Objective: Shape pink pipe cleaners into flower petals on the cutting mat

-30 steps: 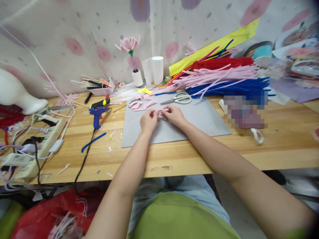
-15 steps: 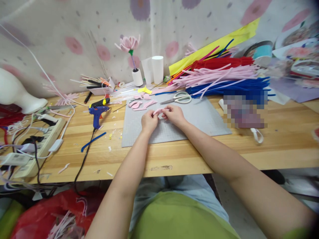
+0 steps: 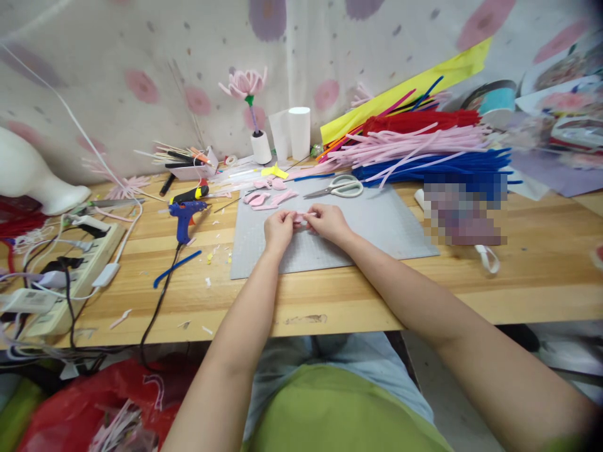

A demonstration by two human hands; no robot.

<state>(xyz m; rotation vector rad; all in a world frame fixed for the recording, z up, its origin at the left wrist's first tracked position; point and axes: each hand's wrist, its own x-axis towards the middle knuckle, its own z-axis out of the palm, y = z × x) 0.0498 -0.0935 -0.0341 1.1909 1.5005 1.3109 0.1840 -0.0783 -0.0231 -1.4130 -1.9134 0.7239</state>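
Head view shows our desk (image 3: 424,295) with a grey mat (image 3: 386,229) on it. Over the mat, our left hand (image 3: 279,230) and right hand (image 3: 327,222) meet, each pinched shut on an end of a short pink stem (image 3: 299,217). Its long axis runs left to right between our fingertips, roughly level. Scissors (image 3: 340,186) lie beyond on the mat's far edge; a blue glue gun (image 3: 184,215) rests to the left.
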